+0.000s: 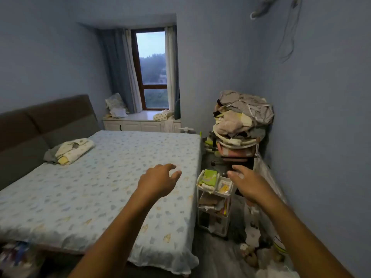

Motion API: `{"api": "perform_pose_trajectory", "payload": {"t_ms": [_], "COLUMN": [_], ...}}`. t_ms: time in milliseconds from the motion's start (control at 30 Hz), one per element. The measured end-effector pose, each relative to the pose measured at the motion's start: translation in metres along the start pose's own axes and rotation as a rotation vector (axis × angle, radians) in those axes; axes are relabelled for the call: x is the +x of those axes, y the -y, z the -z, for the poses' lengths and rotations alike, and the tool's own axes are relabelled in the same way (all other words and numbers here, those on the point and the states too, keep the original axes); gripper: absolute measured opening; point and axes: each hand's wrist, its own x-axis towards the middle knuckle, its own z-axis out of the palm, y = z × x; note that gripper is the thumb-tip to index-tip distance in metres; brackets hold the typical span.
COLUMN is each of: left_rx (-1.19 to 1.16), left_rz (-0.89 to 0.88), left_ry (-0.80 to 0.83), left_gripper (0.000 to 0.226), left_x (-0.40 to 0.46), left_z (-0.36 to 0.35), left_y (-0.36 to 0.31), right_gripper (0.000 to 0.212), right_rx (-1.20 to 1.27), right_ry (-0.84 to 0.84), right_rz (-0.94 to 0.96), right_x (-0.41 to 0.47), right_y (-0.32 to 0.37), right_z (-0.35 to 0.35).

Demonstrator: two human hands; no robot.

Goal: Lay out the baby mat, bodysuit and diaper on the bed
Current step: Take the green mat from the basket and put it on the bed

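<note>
The bed (96, 189) fills the left and middle, covered by a pale blue patterned sheet. My left hand (158, 180) hovers above its right side, fingers apart and holding nothing. Over the gap between bed and wall, my right hand (248, 183) reaches forward, fingers spread and empty, above a white rolling cart (213, 211). In the cart's top tray lies a green pack (209, 176) and other small items. A folded cream patterned cloth bundle (73, 150) rests near the brown headboard. I cannot tell which items are the mat, bodysuit or diaper.
A tall pile of clothes (244, 117) sits on a stand against the right wall behind the cart. Toys and clutter (261, 255) cover the floor at lower right. A window seat (140, 119) with cloths lies beyond the bed. The aisle beside the bed is narrow.
</note>
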Motion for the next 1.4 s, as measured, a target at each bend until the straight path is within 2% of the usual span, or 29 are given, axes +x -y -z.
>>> {"api": "perform_pose_trajectory", "payload": {"t_ms": [300, 633, 767, 900, 1067, 1400], "left_rx": [0.032, 0.023, 0.039, 0.056, 0.061, -0.053], "left_rz": [-0.014, -0.050, -0.036, 0.013, 0.091, 0.145], "left_ry": [0.125, 0.245, 0.276, 0.326, 0.370, 0.563], "left_gripper": [0.055, 0.055, 0.054, 0.054, 0.052, 0.052], "left_x": [0.146, 0.296, 0.370, 0.453, 0.542, 0.632], "left_z": [-0.052, -0.129, -0.189, -0.259, -0.349, -0.534], "left_y": [0.044, 0.044, 0.035, 0.025, 0.017, 0.026], "right_gripper": [0.050, 0.051, 0.051, 0.049, 0.047, 0.049], "right_rx": [-0.013, 0.034, 0.005, 0.080, 0.053, 0.033], "right_ry": [0.008, 0.058, 0.058, 0.136, 0.199, 0.342], "right_rz": [-0.122, -0.254, -0.285, -0.320, -0.372, -0.477], "right_x": [0.121, 0.257, 0.337, 0.432, 0.536, 0.632], "right_y": [-0.002, -0.046, -0.092, -0.149, -0.218, -0.335], "right_z": [-0.074, -0.130, -0.157, -0.189, -0.229, -0.340]}}
